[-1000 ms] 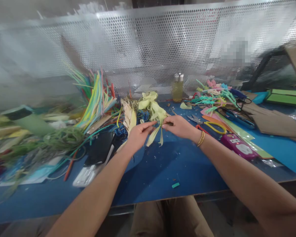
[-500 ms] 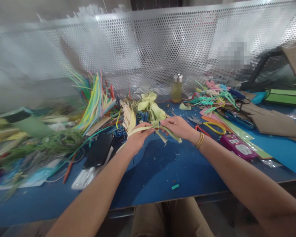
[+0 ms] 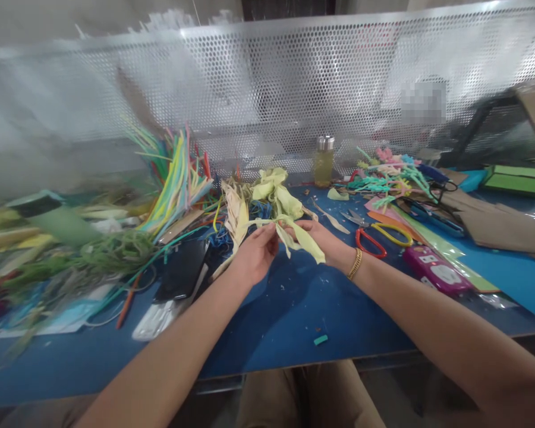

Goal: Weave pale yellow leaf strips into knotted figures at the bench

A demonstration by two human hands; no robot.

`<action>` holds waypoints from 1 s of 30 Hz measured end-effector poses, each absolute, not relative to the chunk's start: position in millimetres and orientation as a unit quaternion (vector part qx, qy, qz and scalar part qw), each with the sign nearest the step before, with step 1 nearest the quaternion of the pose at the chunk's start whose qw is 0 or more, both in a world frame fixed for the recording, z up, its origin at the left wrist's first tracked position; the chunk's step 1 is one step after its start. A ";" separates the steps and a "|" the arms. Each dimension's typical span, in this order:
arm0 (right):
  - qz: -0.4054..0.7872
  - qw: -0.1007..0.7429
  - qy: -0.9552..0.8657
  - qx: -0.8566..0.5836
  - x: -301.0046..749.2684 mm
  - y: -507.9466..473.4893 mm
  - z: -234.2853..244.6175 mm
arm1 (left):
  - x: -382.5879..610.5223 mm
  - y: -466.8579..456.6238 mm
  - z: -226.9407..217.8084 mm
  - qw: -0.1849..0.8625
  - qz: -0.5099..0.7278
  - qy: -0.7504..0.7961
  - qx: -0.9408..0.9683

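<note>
Pale green strips that look like corn husk point(image 3: 310, 241) are bunched between my two hands above the blue table. My left hand point(image 3: 257, 252) pinches the bunch from the left, thumb and fingers closed, and a thin end sticks out above it. On the other side my right hand point(image 3: 323, 241) is closed on the same strips; a wide strip hangs across it and covers some of its fingers. Just behind the hands lies a pile of crumpled pale green husks point(image 3: 279, 193), with dry beige husks point(image 3: 235, 208) to its left.
Scissors with red and yellow handles point(image 3: 386, 238) and a purple case point(image 3: 434, 270) lie to the right. A glass bottle point(image 3: 324, 160) stands at the back by a perforated metal screen point(image 3: 289, 77). Leftward are a black phone point(image 3: 182, 270), colourful pipe cleaners point(image 3: 172, 184) and green fibre point(image 3: 116, 252).
The strips have turned in my hands, and the wide one now hangs in front of my right hand. My left hand has rolled, its fingers curling closer. The view has shifted slightly.
</note>
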State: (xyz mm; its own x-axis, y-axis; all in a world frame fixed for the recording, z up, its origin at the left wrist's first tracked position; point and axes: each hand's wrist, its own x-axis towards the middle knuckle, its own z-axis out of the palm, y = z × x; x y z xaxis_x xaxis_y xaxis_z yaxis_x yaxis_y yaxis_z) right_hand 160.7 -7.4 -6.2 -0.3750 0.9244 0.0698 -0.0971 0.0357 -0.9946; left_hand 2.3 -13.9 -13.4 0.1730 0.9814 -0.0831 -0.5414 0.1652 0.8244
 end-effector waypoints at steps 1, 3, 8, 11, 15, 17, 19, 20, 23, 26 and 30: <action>0.610 0.425 -0.570 -0.350 160.5 -7.2 -6.6 | 2.6 -14.8 -13.5 0.687 0.552 0.327 0.342; 0.616 0.419 -0.575 -0.336 161.8 -6.3 -7.0 | 2.6 -16.6 -12.6 0.690 0.540 0.318 0.362; 0.590 0.423 -0.612 -0.314 162.7 -6.9 -9.0 | 2.7 -20.7 -8.4 0.702 0.476 0.300 0.436; 0.611 0.395 -0.621 -0.291 159.2 -8.2 -11.7 | 2.7 -22.6 -5.1 0.688 0.474 0.323 0.445; 0.598 0.360 -0.642 -0.317 160.3 -9.8 -10.2 | -1.2 -21.9 -0.5 0.685 0.492 0.332 0.422; 0.569 0.346 -0.658 -0.352 163.5 -11.3 -6.2 | -4.6 -20.0 0.6 0.678 0.508 0.341 0.407; 0.545 0.328 -0.675 -0.374 166.4 -13.4 -1.4 | -8.1 -17.9 1.1 0.674 0.515 0.351 0.398; 0.539 0.320 -0.681 -0.379 167.4 -14.3 0.6 | -9.5 -17.1 1.3 0.673 0.514 0.354 0.396; 0.544 0.306 -0.687 -0.373 168.4 -15.7 3.7 | -11.4 -16.5 2.4 0.676 0.508 0.354 0.400; 0.548 0.318 -0.682 -0.366 167.4 -15.2 2.7 | -10.8 -17.9 2.3 0.678 0.490 0.359 0.414; 0.502 0.359 -0.695 -0.368 164.3 -14.6 1.0 | -7.6 -19.0 -0.7 0.675 0.472 0.382 0.419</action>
State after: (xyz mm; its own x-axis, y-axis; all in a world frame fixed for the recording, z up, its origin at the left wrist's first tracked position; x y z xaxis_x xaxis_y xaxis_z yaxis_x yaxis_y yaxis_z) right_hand 164.3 -14.6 1.0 -0.4711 0.8725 0.1295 0.1505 0.2242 -0.9628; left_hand -7.6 -19.0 -0.7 0.2622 0.9576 -0.1194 -0.3165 0.2022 0.9268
